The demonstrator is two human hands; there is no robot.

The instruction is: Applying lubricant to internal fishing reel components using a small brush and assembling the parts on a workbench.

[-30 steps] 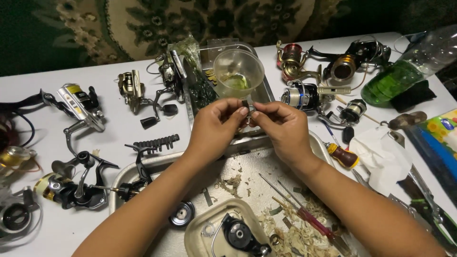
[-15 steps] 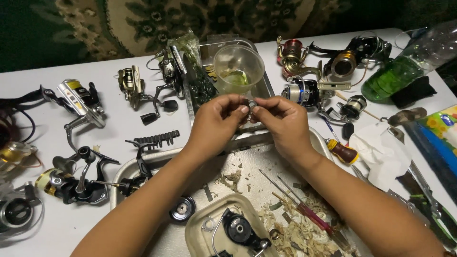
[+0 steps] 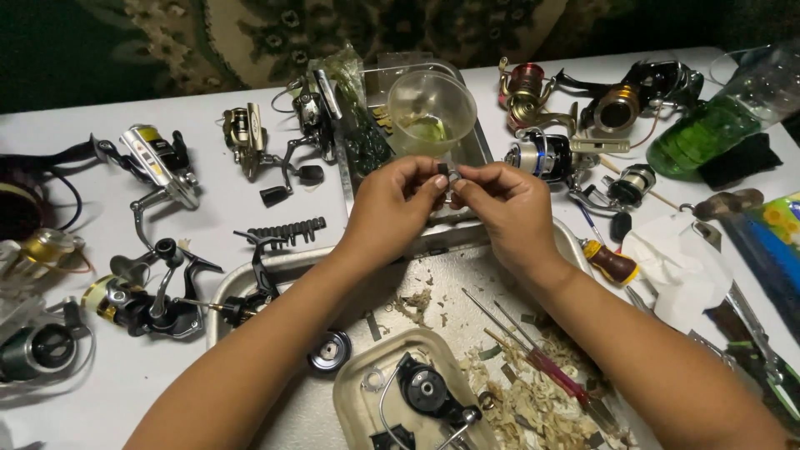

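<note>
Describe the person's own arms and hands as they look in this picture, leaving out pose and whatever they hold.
Both arms are bare as far as the frame shows: no sleeves, gloves, watch or bracelet in view. The left hand and right hand show no rings that can be made out. The fingernails look short and unpainted.

Matt white tabletop (image 3: 250,221); dull, scratched metal tray (image 3: 467,275) at centre. At 12 o'clock, clear glossy plastic cup (image 3: 431,112). At 2 o'clock, translucent green plastic bottle (image 3: 725,117). At 3 o'clock, crumpled white paper (image 3: 679,267). At 5 o'clock, rough pale wood shavings (image 3: 533,400).
</note>
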